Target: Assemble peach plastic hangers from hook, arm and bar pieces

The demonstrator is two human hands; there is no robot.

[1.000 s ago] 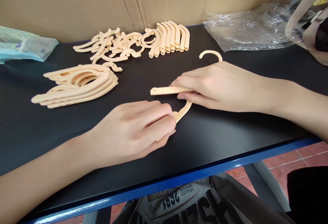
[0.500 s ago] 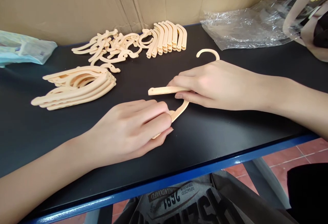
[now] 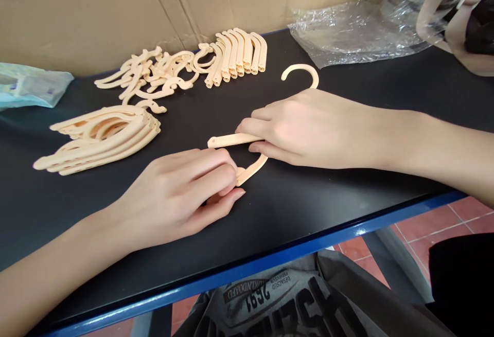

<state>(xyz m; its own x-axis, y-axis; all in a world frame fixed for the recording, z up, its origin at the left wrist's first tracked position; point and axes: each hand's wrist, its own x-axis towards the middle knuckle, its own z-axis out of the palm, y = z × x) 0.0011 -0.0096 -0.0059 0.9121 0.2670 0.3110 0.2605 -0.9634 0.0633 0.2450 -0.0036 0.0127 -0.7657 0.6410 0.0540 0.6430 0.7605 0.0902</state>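
Note:
A cream plastic folding hanger (image 3: 252, 170) lies on the black table between my hands, its curved hook pointing away from me. My right hand (image 3: 304, 128) grips the middle of it, palm down, hiding the centre joint. One arm of the hanger sticks out to the left from under those fingers; the other bends down toward my left hand (image 3: 193, 193). The fingers of my left hand are curled closed at the end of that lower arm, which they cover.
Several folded hangers (image 3: 104, 141) are stacked at left. Behind them lie a heap of loose hooks (image 3: 154, 77) and a row of hanger arms (image 3: 239, 56). A clear plastic bag (image 3: 358, 31) is at back right, a blue packet (image 3: 33, 85) at far left. Cardboard (image 3: 96, 13) stands behind.
The whole view has shifted slightly. My left thumb has moved a little apart from the curled fingers, and the hanger's lower end no longer shows beneath them. My right hand keeps its grip.

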